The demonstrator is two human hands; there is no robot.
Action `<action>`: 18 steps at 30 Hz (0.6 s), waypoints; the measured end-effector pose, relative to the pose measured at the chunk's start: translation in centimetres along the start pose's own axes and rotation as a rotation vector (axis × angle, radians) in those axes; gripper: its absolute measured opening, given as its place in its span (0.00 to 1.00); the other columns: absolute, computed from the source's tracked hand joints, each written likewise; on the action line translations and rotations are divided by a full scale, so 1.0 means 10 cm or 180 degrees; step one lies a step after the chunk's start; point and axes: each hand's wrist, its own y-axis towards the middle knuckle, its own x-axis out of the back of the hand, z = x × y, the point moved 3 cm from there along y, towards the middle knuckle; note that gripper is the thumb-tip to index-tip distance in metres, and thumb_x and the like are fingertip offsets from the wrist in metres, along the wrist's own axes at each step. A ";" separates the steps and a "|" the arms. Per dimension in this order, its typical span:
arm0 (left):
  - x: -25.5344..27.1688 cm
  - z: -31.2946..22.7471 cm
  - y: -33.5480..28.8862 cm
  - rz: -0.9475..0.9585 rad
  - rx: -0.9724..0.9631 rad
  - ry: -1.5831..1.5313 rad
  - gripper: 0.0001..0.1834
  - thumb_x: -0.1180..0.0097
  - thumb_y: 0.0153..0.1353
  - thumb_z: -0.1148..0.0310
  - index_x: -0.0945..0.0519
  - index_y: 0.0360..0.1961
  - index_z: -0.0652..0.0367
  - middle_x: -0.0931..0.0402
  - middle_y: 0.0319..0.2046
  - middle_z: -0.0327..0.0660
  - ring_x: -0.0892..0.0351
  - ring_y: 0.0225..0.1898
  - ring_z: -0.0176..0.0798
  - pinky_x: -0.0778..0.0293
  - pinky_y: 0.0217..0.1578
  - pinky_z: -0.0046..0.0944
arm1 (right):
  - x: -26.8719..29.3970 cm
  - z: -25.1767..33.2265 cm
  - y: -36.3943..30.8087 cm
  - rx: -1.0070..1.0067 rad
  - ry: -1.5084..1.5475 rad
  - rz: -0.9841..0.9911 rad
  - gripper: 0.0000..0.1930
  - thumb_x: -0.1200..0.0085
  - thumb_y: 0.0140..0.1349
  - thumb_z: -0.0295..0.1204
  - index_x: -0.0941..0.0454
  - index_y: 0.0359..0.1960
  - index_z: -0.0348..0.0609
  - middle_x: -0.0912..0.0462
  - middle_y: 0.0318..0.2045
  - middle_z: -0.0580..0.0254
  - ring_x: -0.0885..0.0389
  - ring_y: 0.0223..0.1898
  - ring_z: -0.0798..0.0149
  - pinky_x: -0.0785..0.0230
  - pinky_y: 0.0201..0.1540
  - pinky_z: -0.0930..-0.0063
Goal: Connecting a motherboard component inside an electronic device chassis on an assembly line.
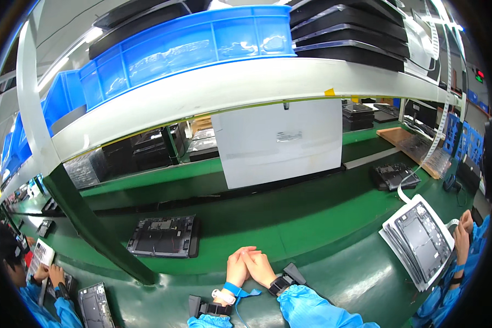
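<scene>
My left hand (235,268) and my right hand (261,269) are folded together over the near edge of the green bench, fingers closed and overlapping. No object shows in either. A blue wrist strap (236,290) with a thin cord circles my left wrist, beside a white band; black straps sit at both cuffs. Beyond them to the left lies an opened laptop base (163,236) with its dark inner parts showing, on the green work surface. Neither hand touches it.
A pale green post (93,224) and a shelf beam (202,87) frame the bench. Blue bins (186,44) stand above. At right, a stack of laptop parts (421,240) lies by a co-worker's hands (462,235); another person's hands (54,274) work at left, near an open laptop part (97,306).
</scene>
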 end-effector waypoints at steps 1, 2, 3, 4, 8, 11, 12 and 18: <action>0.00 -0.01 0.00 0.0001 -0.0034 -0.0012 0.15 0.60 0.64 0.69 0.23 0.39 0.69 0.20 0.36 0.48 0.22 0.36 0.35 0.27 0.40 0.32 | 0.02 0.07 -0.01 -0.0139 0.0212 0.0132 0.21 0.57 0.65 0.39 0.22 0.26 0.31 0.21 0.17 0.53 0.21 0.21 0.66 0.32 0.23 0.72; 0.01 -0.01 0.00 0.0001 -0.0067 -0.0026 0.15 0.61 0.64 0.69 0.23 0.39 0.69 0.20 0.36 0.48 0.22 0.36 0.35 0.26 0.40 0.32 | 0.02 0.10 -0.01 -0.0277 0.0425 0.0267 0.21 0.57 0.65 0.38 0.22 0.27 0.31 0.21 0.18 0.53 0.21 0.21 0.66 0.31 0.24 0.73; 0.01 0.03 0.00 0.0025 -0.0058 -0.0002 0.15 0.61 0.64 0.69 0.23 0.39 0.69 0.20 0.36 0.48 0.22 0.36 0.35 0.26 0.40 0.32 | 0.03 0.09 -0.01 -0.0286 0.0441 0.0238 0.21 0.57 0.65 0.38 0.22 0.27 0.31 0.21 0.18 0.53 0.21 0.21 0.66 0.31 0.24 0.73; 0.02 0.07 0.02 0.0018 -0.0108 -0.0071 0.16 0.62 0.64 0.69 0.23 0.39 0.69 0.21 0.36 0.49 0.22 0.36 0.36 0.26 0.40 0.32 | 0.02 0.07 0.00 -0.0237 0.0413 0.0254 0.20 0.58 0.65 0.38 0.22 0.27 0.31 0.21 0.18 0.53 0.21 0.21 0.66 0.31 0.24 0.73; 0.00 0.02 0.03 0.0113 -0.0155 0.0097 0.17 0.64 0.64 0.70 0.27 0.43 0.71 0.22 0.38 0.51 0.22 0.35 0.37 0.25 0.36 0.31 | 0.04 0.05 0.01 -0.0343 0.0422 0.0395 0.20 0.58 0.65 0.37 0.22 0.28 0.31 0.20 0.19 0.53 0.20 0.22 0.65 0.31 0.25 0.73; 0.00 0.03 0.04 0.0114 -0.0077 0.0017 0.17 0.64 0.63 0.70 0.27 0.43 0.71 0.22 0.38 0.52 0.22 0.35 0.37 0.25 0.36 0.31 | 0.03 0.03 0.01 -0.0286 0.0381 0.0335 0.19 0.58 0.65 0.37 0.22 0.28 0.32 0.20 0.19 0.53 0.20 0.23 0.66 0.31 0.25 0.73; 0.00 0.02 0.04 0.0116 -0.0065 0.0014 0.17 0.64 0.63 0.70 0.27 0.43 0.71 0.22 0.38 0.52 0.22 0.35 0.37 0.25 0.36 0.31 | 0.03 0.03 0.01 -0.0297 0.0379 0.0334 0.19 0.58 0.65 0.37 0.22 0.28 0.32 0.20 0.19 0.53 0.20 0.23 0.66 0.31 0.25 0.73; -0.01 0.00 0.03 0.0103 -0.0155 0.0097 0.17 0.64 0.63 0.70 0.27 0.44 0.71 0.22 0.38 0.52 0.22 0.35 0.37 0.25 0.36 0.31 | 0.04 0.07 0.00 -0.0399 0.0454 0.0392 0.19 0.57 0.65 0.37 0.22 0.29 0.32 0.20 0.20 0.53 0.21 0.23 0.68 0.32 0.25 0.73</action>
